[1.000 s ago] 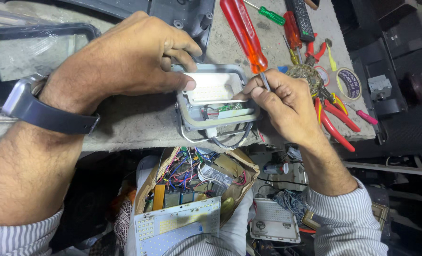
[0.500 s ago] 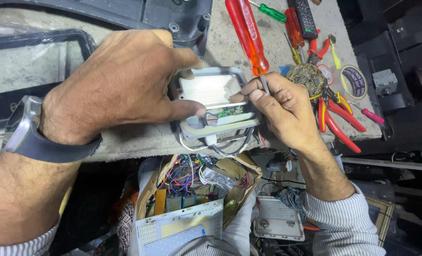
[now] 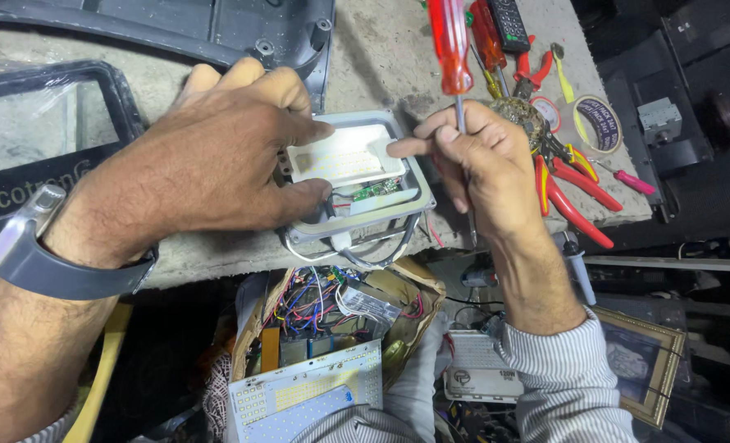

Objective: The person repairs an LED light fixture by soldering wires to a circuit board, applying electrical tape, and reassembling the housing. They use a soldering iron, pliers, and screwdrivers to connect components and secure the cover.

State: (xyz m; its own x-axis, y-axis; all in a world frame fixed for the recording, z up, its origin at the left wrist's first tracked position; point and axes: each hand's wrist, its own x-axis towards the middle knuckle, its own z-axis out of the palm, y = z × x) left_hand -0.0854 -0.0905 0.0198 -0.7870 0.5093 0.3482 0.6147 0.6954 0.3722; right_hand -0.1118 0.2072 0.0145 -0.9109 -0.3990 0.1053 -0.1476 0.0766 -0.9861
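the left hand (image 3: 209,164) is clamped on the grey lamp housing (image 3: 353,176) at the worktop (image 3: 381,57) edge, its long axis running left to right. the right hand (image 3: 484,164) is closed around a red screwdriver (image 3: 455,74), handle pointing away, tip toward the person, forefinger touching the white led panel (image 3: 340,156).

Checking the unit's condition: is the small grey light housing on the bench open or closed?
Open. The grey housing has no cover: its white panel and green circuit board lie exposed.

Black labelled frame (image 3: 29,189), far left
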